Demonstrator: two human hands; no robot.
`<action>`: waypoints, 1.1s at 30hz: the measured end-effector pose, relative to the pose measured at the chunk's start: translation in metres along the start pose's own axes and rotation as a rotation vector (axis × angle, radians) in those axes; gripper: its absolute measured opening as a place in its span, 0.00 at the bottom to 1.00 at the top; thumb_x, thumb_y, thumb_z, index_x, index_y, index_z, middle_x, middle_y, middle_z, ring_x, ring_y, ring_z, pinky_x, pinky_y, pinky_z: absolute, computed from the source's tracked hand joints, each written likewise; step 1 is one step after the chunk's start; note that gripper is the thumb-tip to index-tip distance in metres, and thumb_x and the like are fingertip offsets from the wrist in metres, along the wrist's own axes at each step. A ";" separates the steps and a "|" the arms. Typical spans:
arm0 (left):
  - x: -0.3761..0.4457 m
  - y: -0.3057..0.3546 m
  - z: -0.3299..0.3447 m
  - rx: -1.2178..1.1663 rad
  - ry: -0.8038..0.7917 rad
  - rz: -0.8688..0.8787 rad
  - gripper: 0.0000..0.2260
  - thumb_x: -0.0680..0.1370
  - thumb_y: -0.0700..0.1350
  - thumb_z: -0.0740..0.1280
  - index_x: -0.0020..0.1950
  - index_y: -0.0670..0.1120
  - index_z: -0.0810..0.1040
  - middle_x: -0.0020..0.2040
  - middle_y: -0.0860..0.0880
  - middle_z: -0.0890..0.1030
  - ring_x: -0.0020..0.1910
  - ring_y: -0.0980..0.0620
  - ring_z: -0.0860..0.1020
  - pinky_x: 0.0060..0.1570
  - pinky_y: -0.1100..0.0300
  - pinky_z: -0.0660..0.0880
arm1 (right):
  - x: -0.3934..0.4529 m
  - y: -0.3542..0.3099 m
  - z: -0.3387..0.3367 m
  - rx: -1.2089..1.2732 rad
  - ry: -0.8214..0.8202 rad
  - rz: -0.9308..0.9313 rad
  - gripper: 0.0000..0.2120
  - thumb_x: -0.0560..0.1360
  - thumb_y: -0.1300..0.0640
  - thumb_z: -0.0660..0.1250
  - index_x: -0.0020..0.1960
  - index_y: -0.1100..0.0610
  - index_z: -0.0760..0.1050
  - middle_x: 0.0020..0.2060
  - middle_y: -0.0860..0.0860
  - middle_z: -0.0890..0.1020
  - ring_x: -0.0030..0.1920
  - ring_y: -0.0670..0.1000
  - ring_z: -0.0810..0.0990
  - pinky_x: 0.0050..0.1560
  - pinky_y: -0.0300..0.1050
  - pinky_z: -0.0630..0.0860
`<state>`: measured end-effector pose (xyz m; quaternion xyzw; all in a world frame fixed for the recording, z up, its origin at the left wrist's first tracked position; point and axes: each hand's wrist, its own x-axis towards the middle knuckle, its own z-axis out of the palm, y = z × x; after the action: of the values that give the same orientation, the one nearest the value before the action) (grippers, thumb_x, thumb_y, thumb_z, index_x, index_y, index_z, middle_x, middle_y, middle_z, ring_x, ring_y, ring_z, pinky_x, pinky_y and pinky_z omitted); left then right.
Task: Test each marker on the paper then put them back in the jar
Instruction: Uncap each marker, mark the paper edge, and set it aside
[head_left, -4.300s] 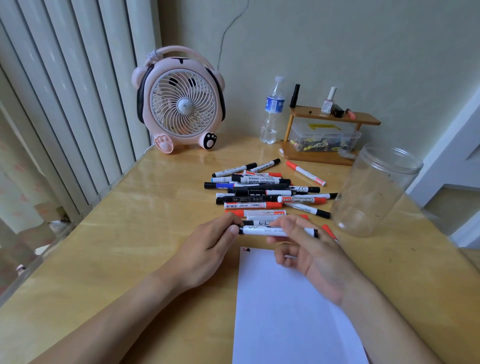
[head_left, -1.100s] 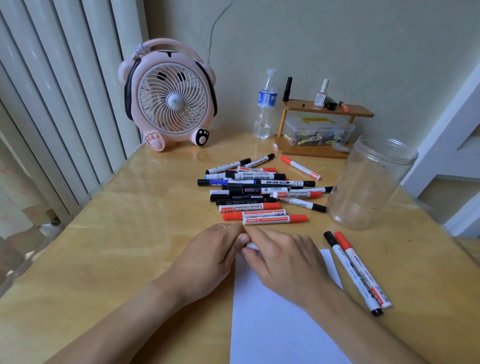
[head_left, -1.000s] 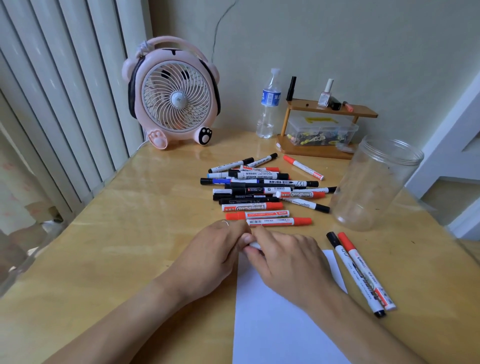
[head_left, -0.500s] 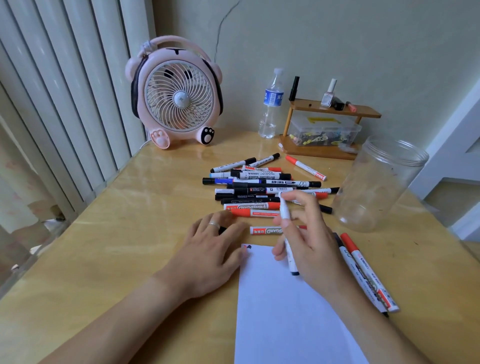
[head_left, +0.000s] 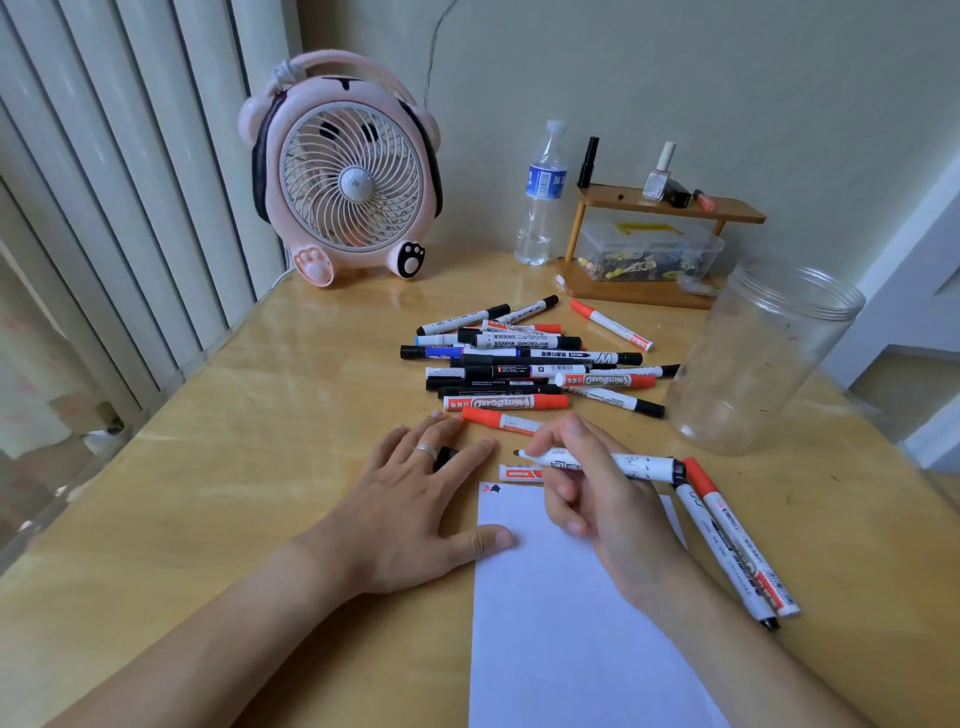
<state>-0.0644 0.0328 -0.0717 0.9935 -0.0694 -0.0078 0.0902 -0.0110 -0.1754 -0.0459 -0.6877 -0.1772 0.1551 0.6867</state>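
Two hands over one sheet of paper, one uncapped marker held level.

Left hand flat, fingers spread, thumb on the paper's edge, black cap under the fingers. Right hand pinching the marker above the sheet. Two markers lying right. Beyond, a heap of roughly fifteen markers. One clear jar upright, far right.

Pink fan upright at far left of bench, against vertical blinds. Right of fan: water bottle. Further right: wooden shelf, bearing nail polish, with clear box beneath.
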 end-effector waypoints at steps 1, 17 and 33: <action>0.000 0.000 0.000 0.000 -0.001 0.001 0.48 0.66 0.83 0.36 0.82 0.63 0.43 0.84 0.51 0.44 0.81 0.55 0.35 0.79 0.51 0.36 | 0.001 -0.002 0.000 -0.032 -0.011 -0.014 0.20 0.79 0.39 0.59 0.49 0.54 0.78 0.31 0.54 0.67 0.29 0.51 0.67 0.30 0.38 0.62; 0.001 0.000 0.001 -0.042 0.011 0.000 0.41 0.69 0.81 0.43 0.80 0.66 0.46 0.83 0.50 0.47 0.82 0.53 0.38 0.79 0.50 0.37 | 0.009 -0.010 -0.005 -0.103 0.064 -0.028 0.07 0.76 0.54 0.66 0.51 0.55 0.72 0.34 0.56 0.75 0.28 0.53 0.70 0.29 0.41 0.62; 0.000 0.001 -0.001 -0.065 0.013 0.008 0.38 0.69 0.80 0.45 0.78 0.69 0.50 0.83 0.49 0.48 0.82 0.53 0.39 0.80 0.49 0.38 | 0.009 0.001 0.006 -0.280 0.186 0.129 0.07 0.77 0.61 0.67 0.42 0.60 0.70 0.27 0.57 0.75 0.20 0.54 0.72 0.24 0.38 0.63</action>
<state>-0.0642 0.0319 -0.0709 0.9898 -0.0727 -0.0033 0.1228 -0.0055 -0.1658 -0.0470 -0.7979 -0.0882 0.1083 0.5864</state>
